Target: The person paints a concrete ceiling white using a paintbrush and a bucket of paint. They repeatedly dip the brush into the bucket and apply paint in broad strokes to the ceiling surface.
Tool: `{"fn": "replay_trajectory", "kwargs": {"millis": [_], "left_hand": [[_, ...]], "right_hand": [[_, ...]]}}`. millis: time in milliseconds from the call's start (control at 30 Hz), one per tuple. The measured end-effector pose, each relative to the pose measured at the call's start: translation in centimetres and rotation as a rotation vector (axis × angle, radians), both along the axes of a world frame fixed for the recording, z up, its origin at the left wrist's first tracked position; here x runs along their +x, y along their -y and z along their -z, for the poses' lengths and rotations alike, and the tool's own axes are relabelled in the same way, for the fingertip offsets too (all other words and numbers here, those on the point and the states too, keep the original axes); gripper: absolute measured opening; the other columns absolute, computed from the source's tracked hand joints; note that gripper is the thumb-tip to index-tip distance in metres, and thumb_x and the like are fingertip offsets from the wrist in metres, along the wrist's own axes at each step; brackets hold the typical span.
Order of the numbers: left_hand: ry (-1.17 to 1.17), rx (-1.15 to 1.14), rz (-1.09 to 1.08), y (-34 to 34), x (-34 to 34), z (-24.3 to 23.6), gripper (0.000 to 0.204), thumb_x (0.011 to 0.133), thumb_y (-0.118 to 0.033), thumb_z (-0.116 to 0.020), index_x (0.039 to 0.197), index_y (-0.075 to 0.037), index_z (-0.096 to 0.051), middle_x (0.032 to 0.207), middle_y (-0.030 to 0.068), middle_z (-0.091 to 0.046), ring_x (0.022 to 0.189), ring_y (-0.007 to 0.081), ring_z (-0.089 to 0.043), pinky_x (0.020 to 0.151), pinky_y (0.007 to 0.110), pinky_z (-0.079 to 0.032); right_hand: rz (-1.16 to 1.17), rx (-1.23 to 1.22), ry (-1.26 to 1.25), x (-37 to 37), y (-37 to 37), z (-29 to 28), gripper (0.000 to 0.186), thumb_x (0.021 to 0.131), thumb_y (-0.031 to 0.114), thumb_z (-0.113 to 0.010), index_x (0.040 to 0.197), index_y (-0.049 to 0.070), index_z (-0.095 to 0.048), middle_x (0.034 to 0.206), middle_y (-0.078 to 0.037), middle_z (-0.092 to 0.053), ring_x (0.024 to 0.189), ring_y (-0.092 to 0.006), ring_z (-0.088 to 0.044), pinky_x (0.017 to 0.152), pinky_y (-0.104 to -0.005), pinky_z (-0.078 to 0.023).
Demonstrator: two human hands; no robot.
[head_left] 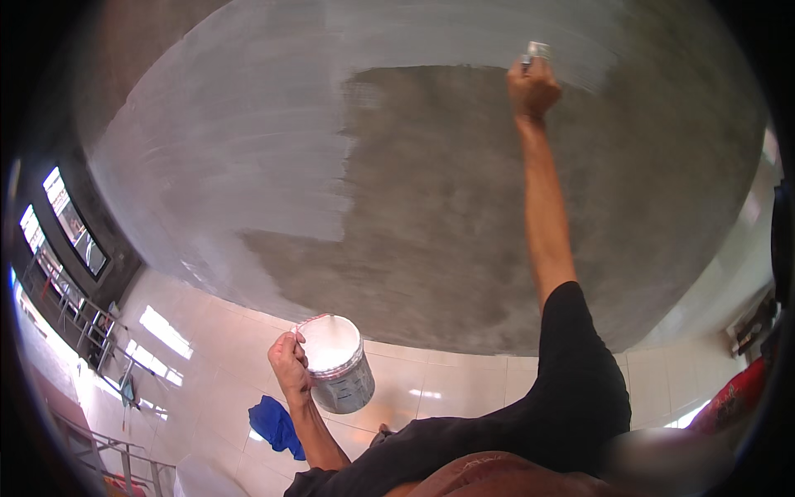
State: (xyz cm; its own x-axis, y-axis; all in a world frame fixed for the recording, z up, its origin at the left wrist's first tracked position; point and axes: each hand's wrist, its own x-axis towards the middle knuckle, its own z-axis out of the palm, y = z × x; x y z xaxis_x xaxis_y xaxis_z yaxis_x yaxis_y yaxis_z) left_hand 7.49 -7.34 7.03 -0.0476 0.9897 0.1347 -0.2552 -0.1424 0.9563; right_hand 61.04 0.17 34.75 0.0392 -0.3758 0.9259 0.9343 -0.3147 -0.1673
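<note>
My right hand (534, 91) grips a paintbrush (538, 50), slightly blurred, held up against the plastered wall (447, 190) near the top edge of its darker, grey-brown patch. A lighter grey coat covers the wall's upper and left part, with uneven brushed edges. My left hand (290, 364) is closed on the rim or handle of a bucket (339, 385) of white paint at the bottom centre, held out in front of the wall's lower part.
A blue cloth (275, 424) lies on the pale tiled floor (224, 348). Metal scaffold frames (91, 327) stand at the left below tall windows (74, 219). A red patterned item (733, 393) sits at the lower right. A blurred pale shape (667, 451) is near the lower edge.
</note>
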Motion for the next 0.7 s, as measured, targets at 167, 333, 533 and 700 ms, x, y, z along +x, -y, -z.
{"fn": "replay_trajectory", "kwargs": {"millis": [167,333,533,700], "left_hand": [[0.007,-0.054,-0.011,-0.4,-0.6,2.3,0.026,0.093,-0.017,-0.049,0.073,-0.002,-0.057,0.048,-0.0079,-0.034,0.038,0.002,-0.023,0.036,0.021,-0.016],[-0.01,-0.092,0.029,0.3,0.2,0.7,0.026,0.092,-0.017,-0.049,0.073,-0.002,-0.058,0.048,-0.0079,-0.034,0.039,0.0022,-0.023,0.038,0.021,-0.016],[-0.064,-0.088,0.047,0.7,0.6,-1.7,0.027,0.093,-0.017,-0.05,0.072,-0.001,-0.058,0.048,-0.0078,-0.034,0.039,0.002,-0.023,0.038,0.022,-0.015],[-0.095,-0.021,0.063,1.1,0.3,-2.2,0.027,0.093,-0.017,-0.051,0.072,-0.002,-0.058,0.048,-0.008,-0.034,0.039,0.0013,-0.021,0.037,0.022,-0.014]], "right_hand": [[-0.282,-0.024,0.131,-10.8,-11.0,1.0,0.01,0.072,0.013,-0.065,0.071,0.007,-0.057,0.065,-0.012,-0.06,0.053,-0.0293,-0.063,0.047,-0.0388,-0.052],[-0.391,-0.133,0.125,-18.5,-19.1,-0.9,0.01,0.072,0.011,-0.064,0.068,0.007,-0.055,0.064,-0.012,-0.06,0.054,-0.0286,-0.064,0.048,-0.0379,-0.052],[-0.702,-0.075,0.148,-21.7,-21.1,-3.9,0.014,0.075,0.013,-0.065,0.067,0.005,-0.057,0.062,-0.014,-0.06,0.052,-0.0307,-0.062,0.05,-0.0415,-0.051],[-0.776,-0.024,-0.035,-11.4,-13.5,-4.6,0.027,0.076,0.022,-0.07,0.06,0.003,-0.06,0.052,-0.015,-0.056,0.047,-0.0314,-0.058,0.047,-0.0398,-0.043]]}}
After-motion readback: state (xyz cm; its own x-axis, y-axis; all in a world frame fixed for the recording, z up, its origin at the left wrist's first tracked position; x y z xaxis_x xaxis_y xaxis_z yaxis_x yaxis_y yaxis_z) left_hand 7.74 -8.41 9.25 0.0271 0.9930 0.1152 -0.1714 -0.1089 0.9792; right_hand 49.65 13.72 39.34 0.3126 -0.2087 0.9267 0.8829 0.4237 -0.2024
